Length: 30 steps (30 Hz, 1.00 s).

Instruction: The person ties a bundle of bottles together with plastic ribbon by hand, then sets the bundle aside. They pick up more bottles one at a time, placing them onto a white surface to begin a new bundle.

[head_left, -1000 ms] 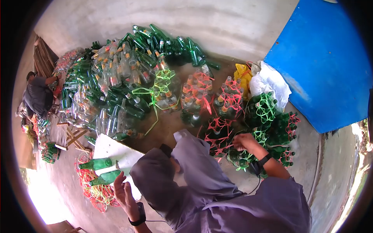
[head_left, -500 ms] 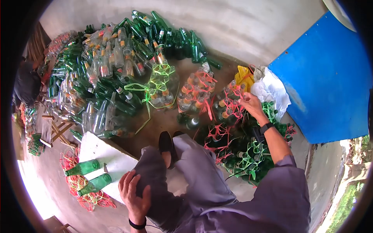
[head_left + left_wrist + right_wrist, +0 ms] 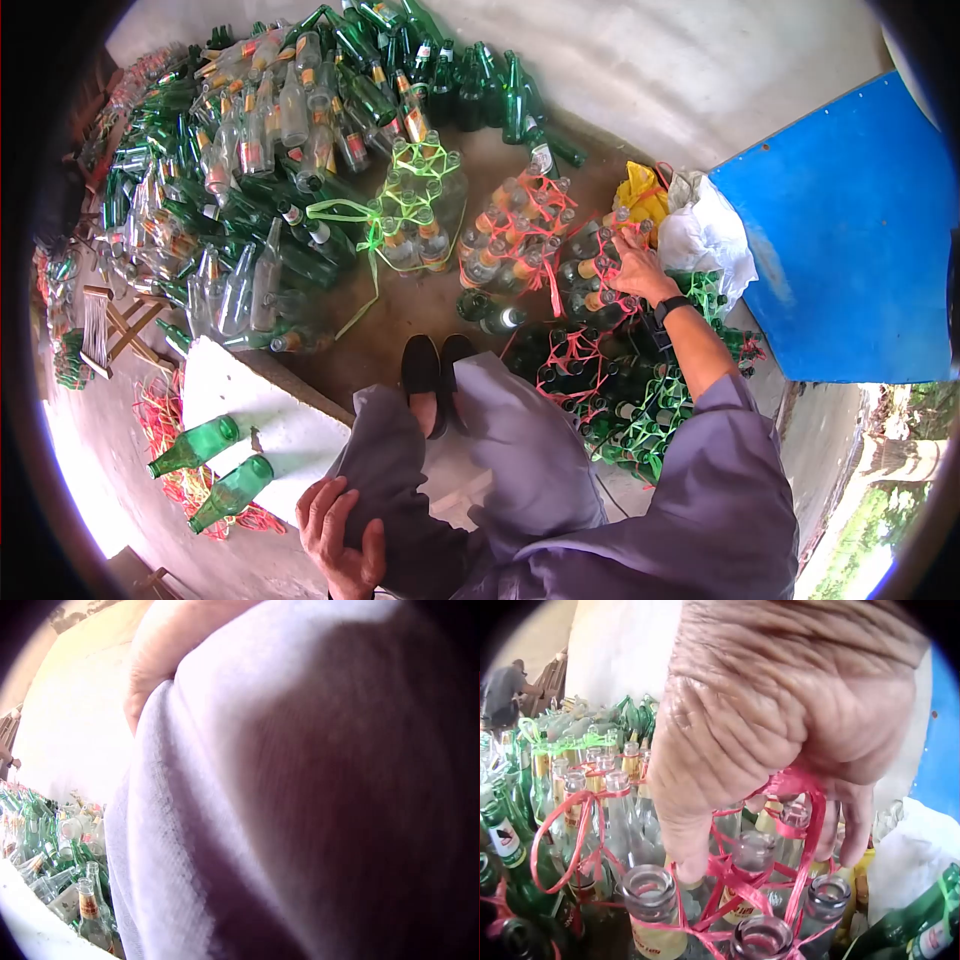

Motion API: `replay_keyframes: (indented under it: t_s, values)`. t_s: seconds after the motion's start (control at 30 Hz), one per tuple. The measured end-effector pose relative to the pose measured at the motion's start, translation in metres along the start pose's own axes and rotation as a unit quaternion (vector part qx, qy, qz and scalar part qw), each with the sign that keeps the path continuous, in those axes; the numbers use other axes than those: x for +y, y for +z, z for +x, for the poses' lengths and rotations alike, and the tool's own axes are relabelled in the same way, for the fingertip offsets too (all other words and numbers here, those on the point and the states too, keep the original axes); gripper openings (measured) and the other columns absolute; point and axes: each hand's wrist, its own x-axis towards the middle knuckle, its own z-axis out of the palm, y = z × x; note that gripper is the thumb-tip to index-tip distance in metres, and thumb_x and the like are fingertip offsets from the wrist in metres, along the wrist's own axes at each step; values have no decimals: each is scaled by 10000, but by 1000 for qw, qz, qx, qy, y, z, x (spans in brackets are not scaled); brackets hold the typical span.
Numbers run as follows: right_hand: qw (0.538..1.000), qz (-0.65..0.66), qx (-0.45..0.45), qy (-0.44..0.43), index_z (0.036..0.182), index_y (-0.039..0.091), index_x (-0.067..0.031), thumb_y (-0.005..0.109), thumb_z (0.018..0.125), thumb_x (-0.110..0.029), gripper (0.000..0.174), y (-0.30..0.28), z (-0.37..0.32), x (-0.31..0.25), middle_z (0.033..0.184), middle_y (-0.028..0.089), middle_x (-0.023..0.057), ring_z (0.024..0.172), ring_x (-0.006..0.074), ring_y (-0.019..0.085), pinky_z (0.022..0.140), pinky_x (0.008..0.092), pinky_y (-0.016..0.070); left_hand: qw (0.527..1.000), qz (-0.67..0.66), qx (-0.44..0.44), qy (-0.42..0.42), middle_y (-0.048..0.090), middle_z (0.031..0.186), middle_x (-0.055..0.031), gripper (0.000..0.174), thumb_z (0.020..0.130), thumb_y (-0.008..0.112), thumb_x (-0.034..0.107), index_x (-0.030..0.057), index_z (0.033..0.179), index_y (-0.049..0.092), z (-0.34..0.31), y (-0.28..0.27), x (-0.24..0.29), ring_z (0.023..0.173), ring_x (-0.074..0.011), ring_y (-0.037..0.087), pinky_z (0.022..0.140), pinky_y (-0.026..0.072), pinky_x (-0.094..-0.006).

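Observation:
My right hand (image 3: 640, 272) is over a bundle of clear bottles (image 3: 590, 245) tied with pink twine. In the right wrist view the hand (image 3: 780, 712) reaches down with thumb and fingers spread among the bottle necks. A loop of pink twine (image 3: 810, 855) rises between them to the palm; whether any finger hooks it is hidden. My left hand (image 3: 340, 540) rests with loosely bent fingers on the grey trouser leg (image 3: 390, 480); the left wrist view shows mostly the cloth (image 3: 180, 825) and part of the hand (image 3: 169, 645).
Loose bottles (image 3: 240, 180) are heaped at the left, near a bundle in green twine (image 3: 415, 205). Two green bottles (image 3: 195, 445) lie on a white board (image 3: 290, 400). Green bottle bundles (image 3: 640, 405), a white bag (image 3: 705, 240) and a blue panel (image 3: 840, 240) are at the right.
My right hand has moved from the green bottle bundles up to the clear bottles with pink twine. My left hand has come down onto the trouser leg. The head view has shifted.

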Motion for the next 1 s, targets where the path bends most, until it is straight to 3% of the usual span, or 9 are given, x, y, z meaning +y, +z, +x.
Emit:
replay_keyframes:
  t_s: [0.1, 0.17, 0.2, 0.27, 0.37, 0.63, 0.83, 0.9, 1.0]
  values:
    - [999, -25, -29, -20, 1516, 426, -46, 749, 755, -179, 838, 7, 5, -2, 1667, 207, 264, 1400, 455, 464, 1104, 478, 465, 1000, -16, -19, 15, 698, 1172, -220, 261, 914, 702, 159, -28, 1096, 700, 13, -9, 12, 1122, -424, 631, 987, 484, -502]
    - [998, -56, -37, -12, 1368, 570, -24, 699, 738, -111, 649, 8, 11, -7, 1652, 194, 306, 1328, 463, 537, 1052, 477, 511, 999, -18, -34, 9, 687, 1204, -224, 296, 911, 709, 165, -27, 1136, 693, 12, -9, 10, 1145, -433, 621, 1002, 478, -512]
    - [998, -55, -38, -13, 1368, 570, -24, 699, 738, -111, 649, 7, 13, -10, 1652, 194, 306, 1328, 463, 537, 1052, 477, 511, 999, -20, -49, 3, 676, 1236, -228, 334, 908, 715, 172, -26, 1175, 686, 12, -10, 9, 1169, -441, 611, 1017, 472, -522]
    - [996, -68, -51, 1, 1160, 680, -2, 687, 725, -93, 444, 6, 17, -13, 1581, 309, 323, 1256, 461, 591, 1002, 484, 540, 998, -17, -54, -2, 678, 1231, -226, 334, 906, 717, 165, -27, 1177, 685, 14, -11, 12, 1169, -438, 611, 1017, 470, -522]
    - [998, -24, -50, 6, 1048, 723, 2, 736, 697, -115, 370, 11, 26, -5, 1480, 421, 289, 1193, 441, 624, 984, 491, 543, 998, -17, -59, -8, 680, 1225, -224, 335, 906, 716, 168, -29, 1176, 685, 16, -11, 13, 1172, -432, 610, 1017, 470, -522]
    - [998, 22, 29, -46, 907, 722, 73, 790, 643, -127, 338, 28, 30, 9, 1356, 519, 275, 1146, 406, 635, 984, 454, 537, 998, -26, -65, -8, 681, 1217, -219, 325, 907, 701, 169, -31, 1163, 690, 22, -10, 12, 1169, -429, 614, 1020, 468, -522]
    - [991, 8, 93, -93, 901, 729, 60, 778, 706, -115, 267, 55, 38, 26, 1376, 521, 235, 1161, 407, 621, 997, 473, 522, 998, -27, -63, -10, 683, 1219, -212, 322, 906, 701, 154, -24, 1173, 690, 22, -9, 11, 1168, -429, 615, 1024, 463, -536]
    - [997, 48, 60, -12, 889, 750, 20, 720, 817, -141, 179, 31, 20, 3, 1413, 517, 185, 1171, 410, 611, 981, 482, 512, 997, -16, -70, -15, 682, 1224, -210, 321, 906, 698, 141, -21, 1182, 687, 24, -11, 13, 1171, -427, 615, 1026, 462, -536]
    - [997, 16, 76, -24, 880, 764, -19, 743, 837, -212, 198, 36, 16, 6, 1437, 505, 157, 1084, 416, 651, 951, 489, 527, 997, -20, -68, -18, 680, 1232, -207, 321, 905, 696, 132, -20, 1188, 684, 23, -10, 11, 1170, -428, 615, 1028, 462, -537]
